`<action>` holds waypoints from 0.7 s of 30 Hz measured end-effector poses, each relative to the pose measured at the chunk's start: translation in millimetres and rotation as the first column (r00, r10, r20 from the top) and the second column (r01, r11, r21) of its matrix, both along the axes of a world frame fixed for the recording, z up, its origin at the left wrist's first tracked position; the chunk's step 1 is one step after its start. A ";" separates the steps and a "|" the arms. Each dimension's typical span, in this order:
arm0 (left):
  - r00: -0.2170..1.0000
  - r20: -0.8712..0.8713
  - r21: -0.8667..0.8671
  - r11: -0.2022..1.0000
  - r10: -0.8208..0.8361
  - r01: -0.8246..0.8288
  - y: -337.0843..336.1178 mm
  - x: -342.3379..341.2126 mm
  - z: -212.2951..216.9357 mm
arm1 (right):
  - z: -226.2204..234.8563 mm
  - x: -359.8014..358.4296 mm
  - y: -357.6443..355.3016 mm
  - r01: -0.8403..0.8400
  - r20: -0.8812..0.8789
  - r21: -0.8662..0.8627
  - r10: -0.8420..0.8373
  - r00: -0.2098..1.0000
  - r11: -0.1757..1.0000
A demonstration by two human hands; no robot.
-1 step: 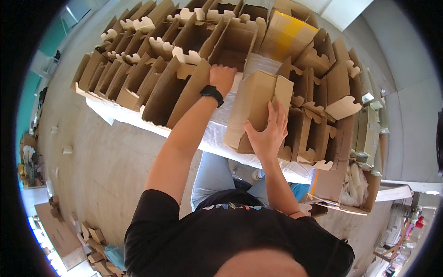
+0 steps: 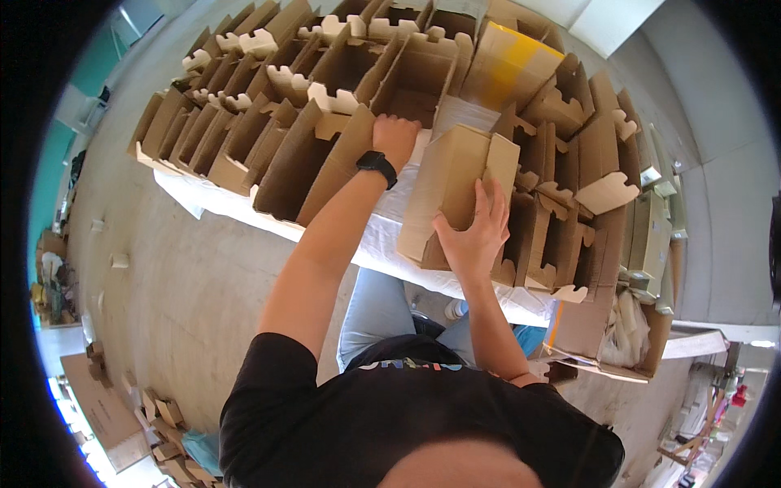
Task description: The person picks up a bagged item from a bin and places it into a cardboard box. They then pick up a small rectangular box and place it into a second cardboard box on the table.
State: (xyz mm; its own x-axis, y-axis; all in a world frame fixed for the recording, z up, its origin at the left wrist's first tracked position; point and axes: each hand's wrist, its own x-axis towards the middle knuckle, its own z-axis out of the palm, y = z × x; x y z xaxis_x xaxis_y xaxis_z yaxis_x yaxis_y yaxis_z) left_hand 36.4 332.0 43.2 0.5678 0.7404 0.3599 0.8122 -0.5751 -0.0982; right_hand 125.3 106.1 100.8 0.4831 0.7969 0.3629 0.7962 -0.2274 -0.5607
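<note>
My left hand [image 2: 396,138] is closed at the near end of a long open cardboard box [image 2: 413,81]. Its curled fingertips are hidden, so what they grip does not show. A dark watch is on that wrist. In front of me a tan cardboard box [image 2: 447,175] stands above the white-covered table edge, its folded flap to the right. My right hand [image 2: 476,232] holds this box at its right side, thumb on the left and fingers spread up along the flap.
Rows of open cardboard boxes [image 2: 281,167] with notched flaps fill the table to left and right. A box with a yellow stripe [image 2: 508,65] stands behind. Pale green boxes [image 2: 648,236] and a carton holding a plastic bag [image 2: 628,329] are at far right. Cardboard pieces [image 2: 167,439] lie on the floor, lower left.
</note>
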 end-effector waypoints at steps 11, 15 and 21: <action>0.999 -0.053 -0.013 1.000 0.012 -0.012 0.6 -4.5 -4.2 | 2.6 17.9 -2.5 0.006 -0.038 -0.020 -0.007 0.999 1.000; 0.999 -0.050 -0.001 1.000 -0.020 0.020 0.2 -6.3 -2.1 | 0.3 -1.0 4.8 0.013 0.118 0.025 -0.016 0.993 1.000; 0.995 -0.087 0.005 0.999 -0.042 0.042 1.2 -3.2 0.2 | -6.5 1.4 33.6 0.068 0.136 0.014 -0.069 0.988 0.998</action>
